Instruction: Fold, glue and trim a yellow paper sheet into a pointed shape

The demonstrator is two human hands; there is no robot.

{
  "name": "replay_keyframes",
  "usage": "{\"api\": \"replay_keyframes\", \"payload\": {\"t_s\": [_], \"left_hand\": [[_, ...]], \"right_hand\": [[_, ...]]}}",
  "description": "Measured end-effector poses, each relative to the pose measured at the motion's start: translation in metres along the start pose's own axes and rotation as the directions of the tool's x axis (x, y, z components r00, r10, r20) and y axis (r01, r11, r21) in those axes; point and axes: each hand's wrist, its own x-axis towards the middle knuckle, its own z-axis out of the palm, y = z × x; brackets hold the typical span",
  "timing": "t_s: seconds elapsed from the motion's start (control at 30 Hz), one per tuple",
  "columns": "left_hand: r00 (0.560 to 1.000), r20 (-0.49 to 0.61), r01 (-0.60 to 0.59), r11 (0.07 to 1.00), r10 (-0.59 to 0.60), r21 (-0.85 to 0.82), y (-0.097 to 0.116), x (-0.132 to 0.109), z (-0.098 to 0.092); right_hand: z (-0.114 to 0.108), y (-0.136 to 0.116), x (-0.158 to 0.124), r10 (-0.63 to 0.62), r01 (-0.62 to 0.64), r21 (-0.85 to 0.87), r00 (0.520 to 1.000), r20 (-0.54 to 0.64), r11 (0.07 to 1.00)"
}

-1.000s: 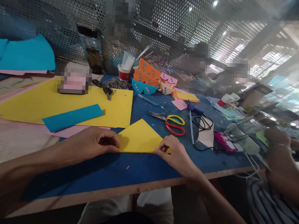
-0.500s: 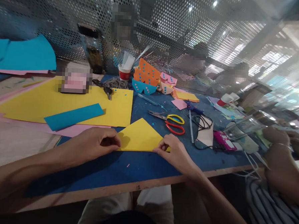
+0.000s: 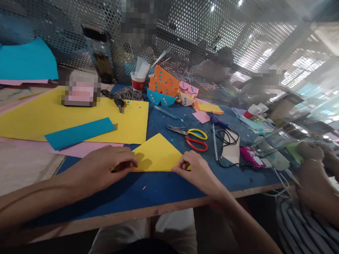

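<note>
Head view: both hands press a folded yellow paper triangle (image 3: 156,156) flat on the blue surface (image 3: 160,191). Left hand (image 3: 104,169) pinches the triangle's left corner, fingers closed on it; right hand (image 3: 197,172) pinches the right corner likewise. One diagonal fold looks made, its bottom edge being creased; further folds seemingly remain. Beyond the triangle lie scissors (image 3: 193,137); to its left, a large yellow sheet (image 3: 73,118).

left hand (image 3: 104,171) | right hand (image 3: 197,173) | fingers pinching yellow paper triangle (image 3: 156,156); scissors (image 3: 193,137) beside
</note>
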Motion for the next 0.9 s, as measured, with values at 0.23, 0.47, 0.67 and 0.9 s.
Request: {"api": "replay_keyframes", "payload": {"t_s": [0.23,0.47,0.67,0.9], "left_hand": [[0.976,0.102,-0.210,0.948,0.191,0.240,0.002,-0.005,-0.002],[0.951,0.029,-0.295,0.876,0.307,0.382,-0.014,-0.014,0.021],[0.944,0.021,-0.310,0.862,0.329,0.401,-0.016,-0.017,0.024],[0.926,0.095,-0.364,0.795,0.366,0.485,0.006,-0.007,0.004]], "right_hand": [[-0.002,-0.002,0.003,0.014,-0.014,-0.013,0.999,0.038,1.000],[-0.005,-0.007,0.003,0.036,-0.036,-0.011,0.999,0.039,0.999],[-0.003,-0.005,0.004,0.025,-0.024,-0.007,0.999,0.042,1.000],[-0.003,-0.006,0.004,0.033,-0.033,0.013,0.999,0.035,0.999]]}}
